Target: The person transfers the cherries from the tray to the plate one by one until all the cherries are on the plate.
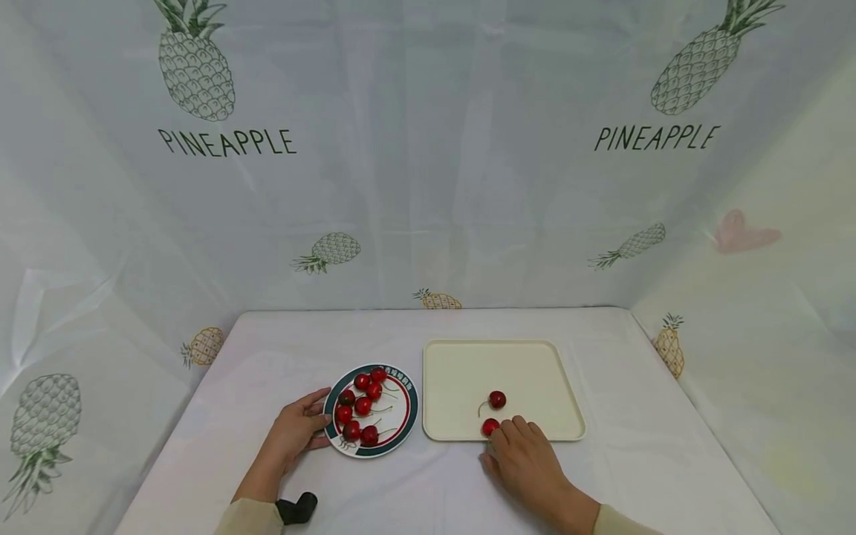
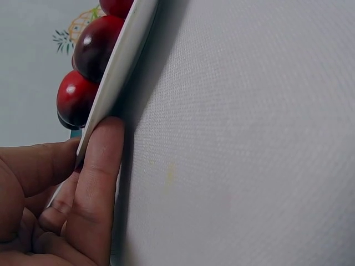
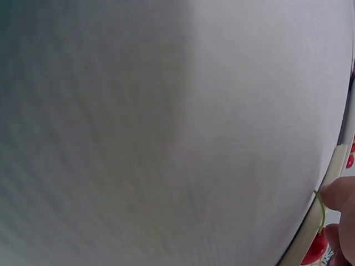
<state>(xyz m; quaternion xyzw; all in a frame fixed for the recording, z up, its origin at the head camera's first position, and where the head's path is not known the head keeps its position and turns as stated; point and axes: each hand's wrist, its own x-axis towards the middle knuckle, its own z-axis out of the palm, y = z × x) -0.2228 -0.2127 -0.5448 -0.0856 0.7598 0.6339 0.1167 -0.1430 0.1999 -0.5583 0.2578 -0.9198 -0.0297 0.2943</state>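
Observation:
My left hand (image 1: 297, 429) grips the left rim of a round plate (image 1: 401, 435) with a dark green border, thumb over the edge and fingers beneath. Several red cherries (image 1: 363, 406) with stems lie on this plate, and the left wrist view shows it close above the cloth. At the front edge of a cream tray (image 1: 461, 364), my right hand (image 1: 528, 464) has its fingertips right at a cherry (image 1: 490, 426). In the right wrist view, a gap shows between thumb and index finger beside the green stem (image 3: 322, 213). Another cherry (image 1: 497, 400) lies just behind in the tray.
A white cloth (image 1: 401, 498) covers the table. Pale curtains printed with pineapples stand behind it and at both sides. A black strap piece (image 1: 298, 508) sits at the left wrist. The plate's right rim is close to the tray's left edge.

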